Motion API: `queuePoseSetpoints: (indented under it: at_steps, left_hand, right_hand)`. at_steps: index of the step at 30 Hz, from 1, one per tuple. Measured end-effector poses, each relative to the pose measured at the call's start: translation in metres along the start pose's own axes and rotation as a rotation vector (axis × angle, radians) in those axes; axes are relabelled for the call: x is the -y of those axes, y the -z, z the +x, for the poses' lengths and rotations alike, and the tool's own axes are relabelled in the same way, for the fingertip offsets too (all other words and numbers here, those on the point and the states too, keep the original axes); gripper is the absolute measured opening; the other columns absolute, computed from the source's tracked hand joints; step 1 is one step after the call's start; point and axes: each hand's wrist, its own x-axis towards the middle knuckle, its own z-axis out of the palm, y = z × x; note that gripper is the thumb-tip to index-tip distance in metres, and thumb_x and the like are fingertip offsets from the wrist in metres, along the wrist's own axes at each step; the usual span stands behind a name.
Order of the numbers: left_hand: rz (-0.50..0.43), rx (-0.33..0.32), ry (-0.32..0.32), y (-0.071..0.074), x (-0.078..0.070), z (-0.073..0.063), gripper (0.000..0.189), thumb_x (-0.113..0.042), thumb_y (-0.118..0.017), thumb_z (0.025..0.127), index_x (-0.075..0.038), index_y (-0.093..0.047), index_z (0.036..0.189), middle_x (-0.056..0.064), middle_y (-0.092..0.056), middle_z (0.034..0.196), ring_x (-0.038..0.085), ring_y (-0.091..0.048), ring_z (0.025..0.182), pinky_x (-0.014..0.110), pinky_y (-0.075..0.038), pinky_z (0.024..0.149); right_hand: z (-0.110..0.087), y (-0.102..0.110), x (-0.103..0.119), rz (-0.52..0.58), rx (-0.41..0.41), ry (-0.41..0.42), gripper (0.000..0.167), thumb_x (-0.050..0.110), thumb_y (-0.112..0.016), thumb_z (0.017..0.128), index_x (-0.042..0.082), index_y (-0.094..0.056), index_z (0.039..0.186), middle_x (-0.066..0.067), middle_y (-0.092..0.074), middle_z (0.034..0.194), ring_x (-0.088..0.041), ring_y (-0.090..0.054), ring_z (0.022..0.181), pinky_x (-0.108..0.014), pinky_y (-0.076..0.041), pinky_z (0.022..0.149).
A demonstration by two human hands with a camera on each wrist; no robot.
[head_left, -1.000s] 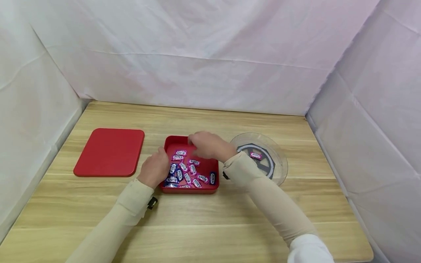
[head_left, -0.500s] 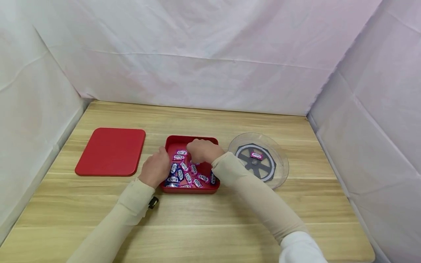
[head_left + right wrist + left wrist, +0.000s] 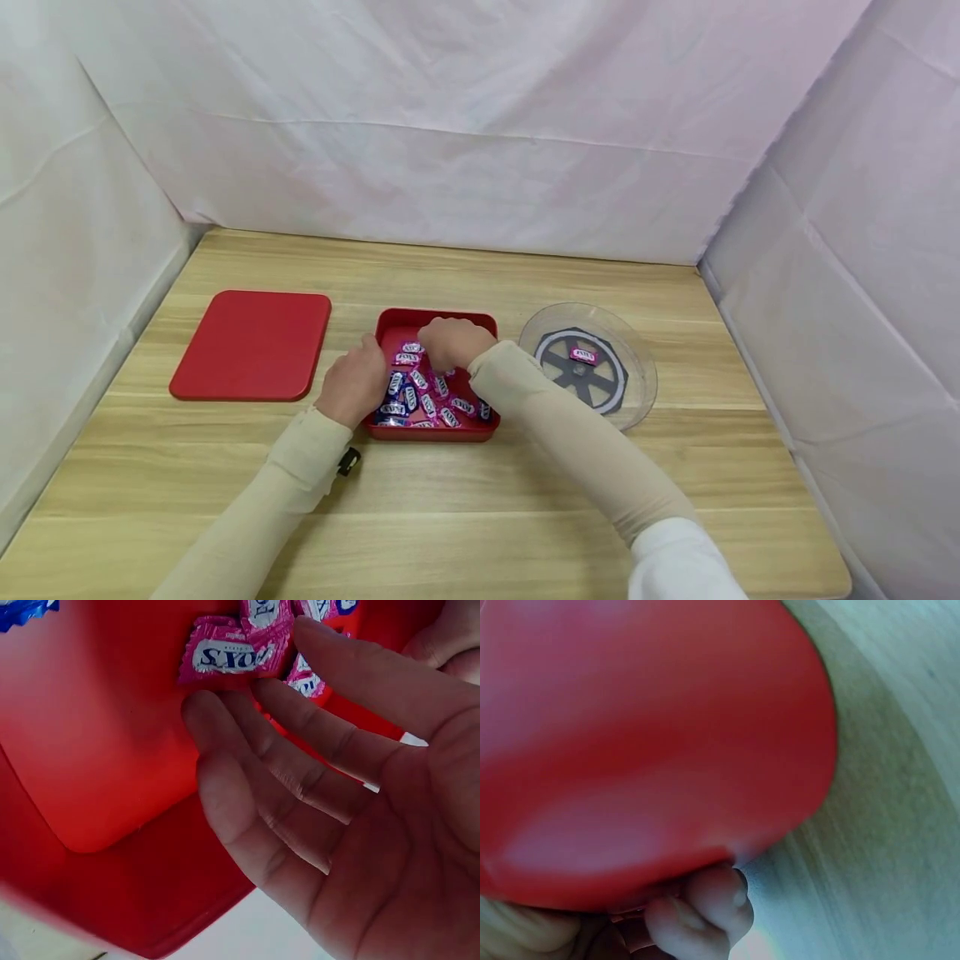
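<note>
A red square box point(image 3: 442, 434) holds several wrapped candies, pink point(image 3: 448, 417) and dark blue point(image 3: 393, 408). My left hand point(image 3: 354, 385) grips its left wall; in the left wrist view the fingers point(image 3: 697, 919) curl at the edge of the red wall. My right hand point(image 3: 456, 343) reaches into the box over its back half, hiding some candies there. From the right wrist, its fingers point(image 3: 229, 799) look loosely bent, with the tips right by a pink candy point(image 3: 225, 656) and nothing between them and the thumb.
To the left lies a flat red lid point(image 3: 251, 346) on the wooden table point(image 3: 480, 533). Right of the box stands a round clear dish point(image 3: 641, 392) with a dark spoked pattern and one pink candy point(image 3: 583, 356) in it. White cloth walls point(image 3: 465, 183) enclose the back and sides.
My right hand has moved from the box's back rim down and slightly left, in among the candies. The left hand stays at the left wall.
</note>
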Motion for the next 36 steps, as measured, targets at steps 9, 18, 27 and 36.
queuePoseSetpoints:
  at_steps: [9, 18, 27, 36]
  left_hand:
    - [0.009, 0.004, -0.002, 0.001, 0.001, -0.002, 0.025, -0.011, -0.049, 0.11, 0.014, -0.05, 0.116, 0.027, -0.065, 0.088, 0.04, -0.072, 0.078, 0.056, -0.066, 0.076]
    - [0.003, -0.004, -0.009, 0.001, 0.0, -0.003, 0.024, -0.01, -0.051, 0.109, 0.013, -0.05, 0.115, 0.027, -0.065, 0.088, 0.041, -0.073, 0.078, 0.057, -0.066, 0.078]
    - [0.003, -0.004, -0.011, 0.002, 0.0, -0.003, 0.023, -0.01, -0.051, 0.109, 0.013, -0.05, 0.115, 0.027, -0.065, 0.087, 0.041, -0.073, 0.077, 0.056, -0.066, 0.076]
    - [-0.008, 0.0, -0.002, 0.002, 0.0, -0.002, 0.024, -0.011, -0.052, 0.109, 0.012, -0.05, 0.116, 0.028, -0.066, 0.09, 0.041, -0.073, 0.08, 0.057, -0.066, 0.079]
  right_hand:
    - [0.004, -0.01, 0.007, -0.046, -0.049, 0.008, 0.035, 0.018, -0.077, 0.099, 0.015, -0.071, 0.134, -0.006, -0.072, 0.114, -0.022, -0.069, 0.094, -0.043, -0.064, 0.097]
    - [0.004, -0.013, 0.01, -0.086, -0.053, 0.024, 0.036, 0.022, -0.072, 0.103, 0.018, -0.07, 0.139, -0.004, -0.072, 0.118, -0.021, -0.067, 0.099, -0.045, -0.062, 0.101]
    - [0.0, -0.008, 0.009, -0.096, -0.054, 0.039, 0.039, 0.021, -0.079, 0.098, 0.017, -0.071, 0.136, -0.005, -0.072, 0.118, -0.022, -0.068, 0.097, -0.045, -0.063, 0.099]
    - [-0.007, 0.001, 0.005, -0.105, -0.077, 0.075, 0.032, 0.017, -0.082, 0.096, 0.016, -0.075, 0.127, -0.004, -0.074, 0.11, -0.019, -0.068, 0.092, -0.034, -0.065, 0.086]
